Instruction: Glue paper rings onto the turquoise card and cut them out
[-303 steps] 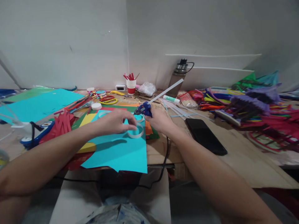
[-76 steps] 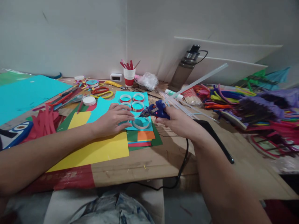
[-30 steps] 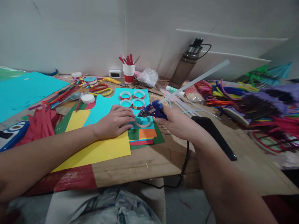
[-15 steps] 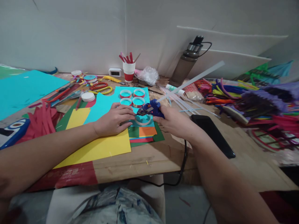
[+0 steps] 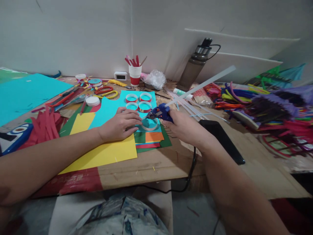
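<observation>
My right hand (image 5: 182, 125) is wrapped round a blue glue gun (image 5: 162, 112), with a long translucent glue stick (image 5: 202, 85) rising from its back. The gun's tip is over the rim of a white paper ring (image 5: 149, 124) on the light-blue paper (image 5: 110, 111). My left hand (image 5: 122, 122) rests on the papers, fingertips at the ring's left edge; whether they pinch it is unclear. Several red-and-white rings (image 5: 132, 98) stand just behind. Yellow paper (image 5: 105, 156) lies under my left wrist.
Behind are scissors (image 5: 110, 95), a paper cup with red strips (image 5: 135, 76) and a bottle (image 5: 194, 67). A black phone-like object (image 5: 222, 140) lies right of my right hand, beside the gun's black cable (image 5: 193, 166). Coloured pipe cleaners (image 5: 237, 94) are piled at the right.
The glue gun and my right hand have shifted slightly right, and the tip has moved from the ring's left edge along its back rim. My left hand has barely moved.
</observation>
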Demonstrator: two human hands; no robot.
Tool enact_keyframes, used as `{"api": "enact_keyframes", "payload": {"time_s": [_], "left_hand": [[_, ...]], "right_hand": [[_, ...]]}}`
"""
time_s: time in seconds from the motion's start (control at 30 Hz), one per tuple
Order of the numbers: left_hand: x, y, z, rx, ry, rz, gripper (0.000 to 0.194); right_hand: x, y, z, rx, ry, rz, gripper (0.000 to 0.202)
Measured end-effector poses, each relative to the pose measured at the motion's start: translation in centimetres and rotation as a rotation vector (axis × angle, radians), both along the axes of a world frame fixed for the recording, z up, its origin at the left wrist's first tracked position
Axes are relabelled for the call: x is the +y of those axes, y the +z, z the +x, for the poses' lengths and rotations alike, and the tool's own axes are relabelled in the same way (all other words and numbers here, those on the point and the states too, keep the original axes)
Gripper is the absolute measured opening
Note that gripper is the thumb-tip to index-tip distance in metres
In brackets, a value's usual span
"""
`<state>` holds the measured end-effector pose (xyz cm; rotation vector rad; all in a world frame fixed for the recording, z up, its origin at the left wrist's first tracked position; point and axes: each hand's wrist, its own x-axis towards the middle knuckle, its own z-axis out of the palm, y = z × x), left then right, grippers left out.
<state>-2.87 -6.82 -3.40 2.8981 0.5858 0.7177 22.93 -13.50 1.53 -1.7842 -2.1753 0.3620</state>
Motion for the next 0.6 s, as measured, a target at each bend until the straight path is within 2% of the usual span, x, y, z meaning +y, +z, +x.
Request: {"api": "enact_keyframes", "payload": {"time_s": [0.23,0.6], "left_hand": [[0.05,-0.15,-0.01,0.002,-0.004,0.026,0.021],[0.07,-0.25,-0.02,0.004,0.0,0.017,0.02]], "right_hand": [[-0.37,0.32,-0.03,-0.02,-0.004,0.03,0.018],[-0.22,0.14,-0.91,-0.065,-0.036,-0.04,0.019]]}}
